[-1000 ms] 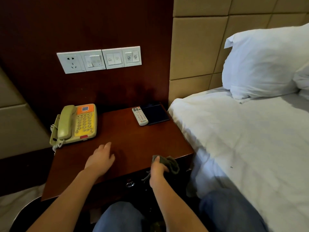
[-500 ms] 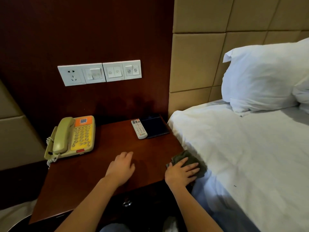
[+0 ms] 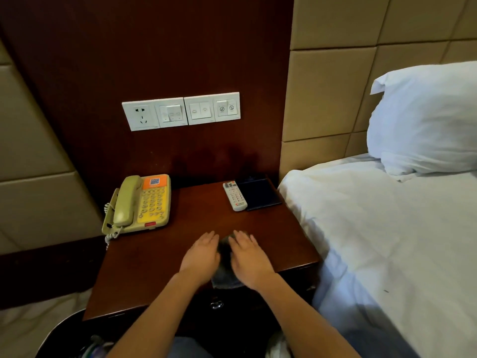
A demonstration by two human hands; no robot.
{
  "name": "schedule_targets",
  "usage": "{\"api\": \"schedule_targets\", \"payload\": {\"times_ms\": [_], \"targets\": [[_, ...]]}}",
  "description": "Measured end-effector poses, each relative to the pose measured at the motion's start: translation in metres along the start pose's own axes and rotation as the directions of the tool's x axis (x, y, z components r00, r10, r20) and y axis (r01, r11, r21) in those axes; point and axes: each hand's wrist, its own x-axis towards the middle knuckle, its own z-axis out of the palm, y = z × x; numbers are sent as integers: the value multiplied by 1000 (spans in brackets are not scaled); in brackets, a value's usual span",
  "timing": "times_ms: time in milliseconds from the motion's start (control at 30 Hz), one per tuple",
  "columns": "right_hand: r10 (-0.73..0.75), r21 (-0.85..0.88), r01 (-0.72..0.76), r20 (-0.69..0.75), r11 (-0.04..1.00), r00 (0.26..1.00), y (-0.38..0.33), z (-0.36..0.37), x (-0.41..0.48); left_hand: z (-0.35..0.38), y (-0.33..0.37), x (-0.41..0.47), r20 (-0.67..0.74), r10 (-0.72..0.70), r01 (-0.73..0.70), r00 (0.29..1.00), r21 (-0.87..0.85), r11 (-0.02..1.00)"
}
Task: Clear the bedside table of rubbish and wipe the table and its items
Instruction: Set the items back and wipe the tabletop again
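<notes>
Far left on the bedside table (image 3: 154, 270) sits a beige phone (image 3: 136, 205) with a yellow keypad and an orange label. Its handset is in the cradle and its coiled cord hangs over the left edge. On the dark wood wall above it is a white row of switches (image 3: 180, 111) with a socket at its left end.

Near the front edge, about the middle of the table, the left hand (image 3: 200, 257) lies palm down with its fingers straight and close together, gripping nothing. It rests against the left side of a dark grey cloth (image 3: 225, 279). The cloth is bunched between and under both hands, and its near end droops over the front edge of the table. The right hand (image 3: 249, 259) lies just beside the left, also flat with straight fingers, and presses on the cloth's right side without closing round it. Below the cloth a small metal drawer handle (image 3: 216, 304) shows on the table's front.

At the far right corner of the table a white remote (image 3: 235, 196) lies touching a flat dark pad (image 3: 260, 193) on its right.

Right of the table is the bed (image 3: 387, 241) with a white sheet, its edge close against the table's side. A white pillow (image 3: 426, 125) leans on the tan padded headboard (image 3: 335, 86) at the far right.
</notes>
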Motion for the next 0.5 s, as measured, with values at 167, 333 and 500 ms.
{"api": "schedule_targets", "payload": {"times_ms": [167,333,500], "targets": [[56,-181,-30,137,983,989,16,26,8,49,29,10,-22,-25,21,999,-197,980],[-9,-253,17,34,967,999,-3,35,50,67,-22,45,-46,-91,92,995,33,995],[-35,-285,30,-12,958,999,-23,37,111,60,-72,88,-83,-119,130,989,140,982]]}}
